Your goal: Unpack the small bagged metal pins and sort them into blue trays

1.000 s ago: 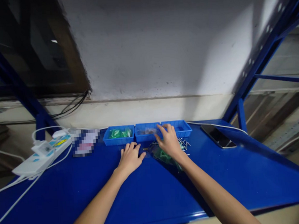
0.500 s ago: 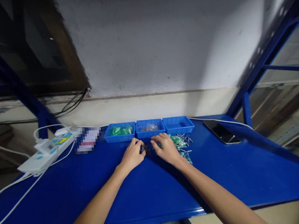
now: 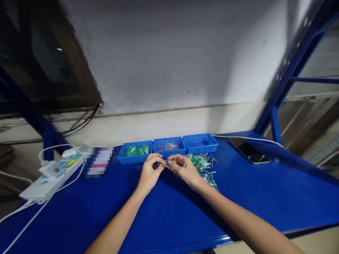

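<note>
My left hand (image 3: 150, 175) is closed, thumb and fingers pinching a small thin metallic piece (image 3: 164, 165) whose exact kind is too small to make out. Close by on the right, my right hand (image 3: 187, 171) has its fingertips pinched at the other end of this piece. Both hands are above the blue table, just in front of the bins. Beside and partly behind my right hand lies a pile of thin metal pins (image 3: 208, 158) with green-tinted clear bags (image 3: 210, 180). My right hand hides part of the pile.
Three blue bins stand in a row at the back: the left bin (image 3: 135, 159) with green packets, the middle bin (image 3: 171, 153) with clear packets, and the right bin (image 3: 201, 149). A phone (image 3: 249, 150) lies right; a power strip (image 3: 53, 174) with cables sits left.
My hands have come closer together, and their fingertips now meet at the small metallic piece. More of the pile beside my right hand shows. The view has shifted slightly.
</note>
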Action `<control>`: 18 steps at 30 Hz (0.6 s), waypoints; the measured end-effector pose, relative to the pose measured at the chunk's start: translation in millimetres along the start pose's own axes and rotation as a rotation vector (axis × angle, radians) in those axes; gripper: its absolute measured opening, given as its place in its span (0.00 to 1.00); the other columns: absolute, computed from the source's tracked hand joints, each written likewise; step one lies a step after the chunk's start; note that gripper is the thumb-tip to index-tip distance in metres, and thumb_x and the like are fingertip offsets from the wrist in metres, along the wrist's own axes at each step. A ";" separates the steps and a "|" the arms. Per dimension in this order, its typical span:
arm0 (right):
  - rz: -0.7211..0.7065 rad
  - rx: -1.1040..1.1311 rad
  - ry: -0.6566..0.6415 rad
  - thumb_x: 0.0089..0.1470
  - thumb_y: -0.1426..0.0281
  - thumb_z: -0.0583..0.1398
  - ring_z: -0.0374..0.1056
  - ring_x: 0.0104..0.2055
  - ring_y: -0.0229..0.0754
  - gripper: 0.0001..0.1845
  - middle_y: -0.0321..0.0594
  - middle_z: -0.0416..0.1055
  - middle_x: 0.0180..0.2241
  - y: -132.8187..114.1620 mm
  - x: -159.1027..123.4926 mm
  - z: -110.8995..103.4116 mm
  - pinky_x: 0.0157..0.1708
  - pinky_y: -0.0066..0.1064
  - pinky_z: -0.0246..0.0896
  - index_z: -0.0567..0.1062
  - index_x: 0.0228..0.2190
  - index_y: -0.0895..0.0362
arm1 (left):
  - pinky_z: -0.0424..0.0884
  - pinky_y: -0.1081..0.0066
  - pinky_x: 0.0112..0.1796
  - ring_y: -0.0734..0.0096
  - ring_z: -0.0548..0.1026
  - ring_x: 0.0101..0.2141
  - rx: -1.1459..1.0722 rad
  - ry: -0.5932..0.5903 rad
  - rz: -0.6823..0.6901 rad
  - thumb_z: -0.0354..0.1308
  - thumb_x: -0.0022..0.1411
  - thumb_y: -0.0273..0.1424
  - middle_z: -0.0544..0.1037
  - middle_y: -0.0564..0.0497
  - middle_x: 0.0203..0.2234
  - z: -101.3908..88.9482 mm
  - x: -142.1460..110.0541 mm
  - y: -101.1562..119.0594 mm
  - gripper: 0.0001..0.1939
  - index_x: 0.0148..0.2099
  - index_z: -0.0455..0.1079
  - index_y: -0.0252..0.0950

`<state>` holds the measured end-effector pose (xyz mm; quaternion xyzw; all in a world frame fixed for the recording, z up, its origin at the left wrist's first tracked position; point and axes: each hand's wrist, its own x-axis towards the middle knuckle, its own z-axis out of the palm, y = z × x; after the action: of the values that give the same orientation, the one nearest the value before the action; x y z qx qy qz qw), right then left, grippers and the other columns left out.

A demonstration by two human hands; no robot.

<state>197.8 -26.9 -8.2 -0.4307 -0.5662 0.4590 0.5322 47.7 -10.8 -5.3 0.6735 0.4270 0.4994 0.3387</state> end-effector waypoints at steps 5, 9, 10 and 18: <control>-0.158 -0.021 0.213 0.48 0.63 0.59 0.63 0.24 0.36 0.23 0.34 0.67 0.24 3.4 1.0 1.2 0.26 0.29 0.60 0.66 0.46 0.59 | 0.66 0.71 0.35 0.68 0.70 0.39 0.000 0.061 -0.019 0.52 0.58 0.32 0.69 0.47 0.41 2.7 -1.2 1.8 0.10 0.41 0.70 0.38; -0.305 -0.239 0.285 0.53 0.66 0.56 0.67 0.29 0.39 0.21 0.40 0.71 0.30 -0.7 -2.8 -2.8 0.33 0.32 0.63 0.66 0.49 0.58 | 0.58 0.77 0.23 0.76 0.66 0.24 -0.156 -0.012 -0.338 0.51 0.58 0.43 0.70 0.51 0.28 0.6 -0.6 2.7 0.17 0.38 0.68 0.34; -0.345 -0.291 0.288 0.54 0.67 0.55 0.68 0.30 0.40 0.19 0.41 0.72 0.31 -2.3 -4.6 -3.0 0.34 0.33 0.63 0.67 0.48 0.58 | 0.55 0.77 0.21 0.77 0.65 0.22 -0.190 -0.075 -0.406 0.49 0.58 0.47 0.69 0.52 0.24 -0.4 -0.4 3.8 0.21 0.32 0.68 0.33; -0.629 -0.552 0.135 0.53 0.76 0.53 0.66 0.42 0.43 0.11 0.43 0.70 0.37 -2.9 -12.1 0.8 0.42 0.36 0.62 0.75 0.32 0.54 | 0.56 0.78 0.22 0.78 0.66 0.23 -0.434 -0.206 -0.517 0.56 0.54 0.46 0.72 0.52 0.26 -5.6 1.3 13.2 0.19 0.33 0.68 0.33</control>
<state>197.7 -39.5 -7.9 -0.3925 -0.7355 0.0760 0.5469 45.6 -14.8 8.3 0.5023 0.4310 0.4059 0.6303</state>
